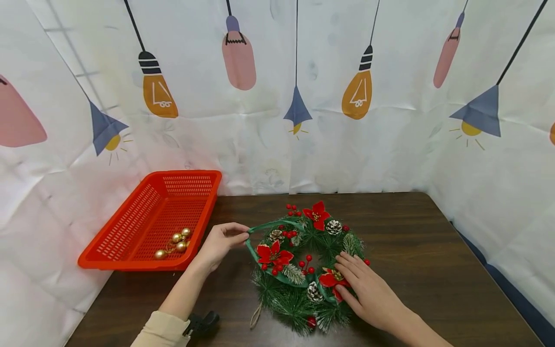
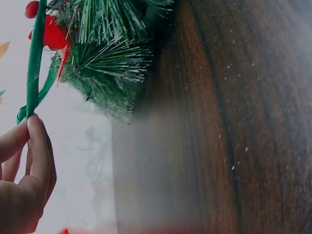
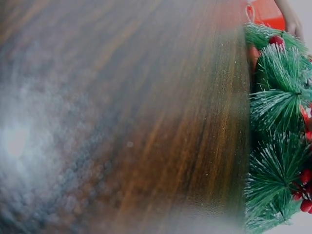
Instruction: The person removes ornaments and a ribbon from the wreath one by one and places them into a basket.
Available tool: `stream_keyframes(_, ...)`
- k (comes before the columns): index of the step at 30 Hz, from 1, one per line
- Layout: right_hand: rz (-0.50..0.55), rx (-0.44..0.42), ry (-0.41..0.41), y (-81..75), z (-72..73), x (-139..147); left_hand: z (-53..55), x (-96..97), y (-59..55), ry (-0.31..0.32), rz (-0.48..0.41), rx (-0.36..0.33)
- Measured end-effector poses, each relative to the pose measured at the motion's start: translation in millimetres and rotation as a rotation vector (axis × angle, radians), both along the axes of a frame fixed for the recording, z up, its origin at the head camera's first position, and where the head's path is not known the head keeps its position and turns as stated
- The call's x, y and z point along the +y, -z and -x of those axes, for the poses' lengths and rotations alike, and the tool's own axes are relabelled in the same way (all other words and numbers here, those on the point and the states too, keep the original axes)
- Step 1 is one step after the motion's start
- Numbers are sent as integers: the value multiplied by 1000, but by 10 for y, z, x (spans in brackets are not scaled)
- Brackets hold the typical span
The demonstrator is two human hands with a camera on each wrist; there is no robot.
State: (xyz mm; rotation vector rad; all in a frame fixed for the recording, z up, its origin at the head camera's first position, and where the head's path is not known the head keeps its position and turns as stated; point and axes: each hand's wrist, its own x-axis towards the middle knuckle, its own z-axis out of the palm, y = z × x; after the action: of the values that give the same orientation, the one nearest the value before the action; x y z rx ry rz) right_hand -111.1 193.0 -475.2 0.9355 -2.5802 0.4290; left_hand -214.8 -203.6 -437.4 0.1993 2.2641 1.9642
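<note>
A green Christmas wreath (image 1: 295, 308) lies on the dark table, trimmed with red poinsettias (image 1: 318, 215), berries and frosted pine cones (image 1: 314, 292). Between thumb and fingertips, my left hand (image 1: 218, 245) pinches a green ribbon (image 1: 270, 225) at the wreath's left side. The left wrist view shows the ribbon (image 2: 34, 63) pulled taut up from that hand (image 2: 31, 170). My right hand (image 1: 373, 295) rests on the wreath's right side, its fingers extended over the lower right poinsettia (image 1: 331, 278). Only pine needles (image 3: 280, 114) and tabletop fill most of the right wrist view.
An orange-red plastic basket (image 1: 143, 264) stands at the back left, with several gold balls (image 1: 181, 246) inside. A thin loop of cord (image 1: 256, 315) sticks out at the wreath's lower left. Behind the wooden table (image 1: 403, 231) hangs a white curtain (image 1: 269, 159) printed with lamps.
</note>
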Motion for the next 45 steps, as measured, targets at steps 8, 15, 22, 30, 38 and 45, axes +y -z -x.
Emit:
stream_keyframes(8, 0, -9, 7, -13, -7, 3, 3, -87, -76, -52, -74, 4)
stream_keyframes(15, -2, -10, 3, -19, -6, -1, -9, -151, -145, -60, -142, 21)
stream_keyframes(22, -5, -6, 2, -12, -1, 4, -12, -214, -233, -91, -204, 56)
stream_keyframes(30, 2, -7, 0, -7, -5, 3, 0, -319, -392, -167, -340, 50)
stream_keyframes(38, -4, -7, 7, -5, -6, 2, 31, -483, -550, -197, -409, 86)
stream_keyframes(45, 0, 2, 0, -15, -10, 2, 45, -583, -694, -197, -449, 107)
